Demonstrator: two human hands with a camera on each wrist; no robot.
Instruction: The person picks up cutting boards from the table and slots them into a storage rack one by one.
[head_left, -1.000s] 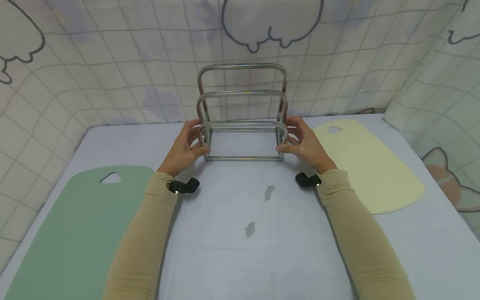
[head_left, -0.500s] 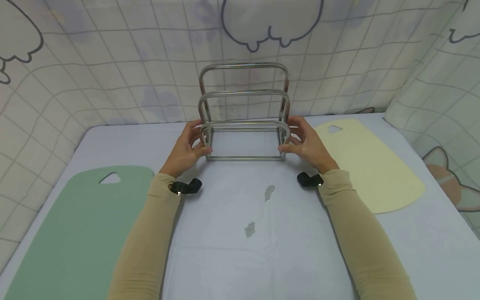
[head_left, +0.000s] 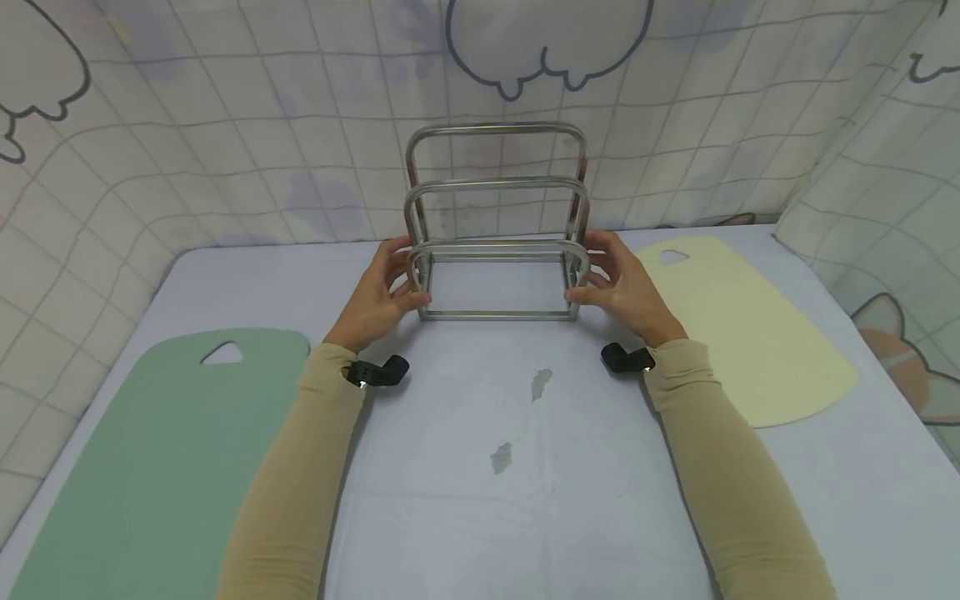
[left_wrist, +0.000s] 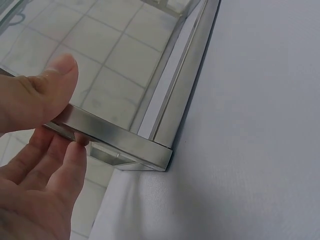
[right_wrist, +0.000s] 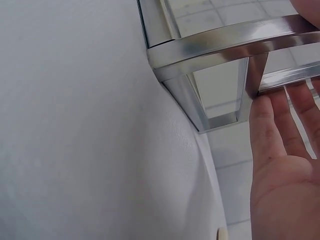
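A shiny metal rack (head_left: 498, 182) with three rounded upright loops stands on the white-covered table, close to the back wall. My left hand (head_left: 377, 292) grips its left side, thumb on the front loop and fingers behind. On the opposite side my right hand (head_left: 624, 287) holds the rack the same way. In the left wrist view, the left thumb (left_wrist: 50, 90) lies over the flat metal bar and the fingers touch it from below. The right wrist view has the right hand's fingertips against the side frame (right_wrist: 220, 47); most of that thumb is cut off.
A green cutting board (head_left: 165, 467) lies flat at the left, partly beside the left forearm. At the right lies a cream cutting board (head_left: 757, 342). Grid-patterned cloth (head_left: 330, 125) hangs behind and at both sides. Two grey patches mark the tablecloth (head_left: 450, 525).
The rack has shifted slightly to the right, with both hands moving along on its sides. Both cutting boards lie where they were.
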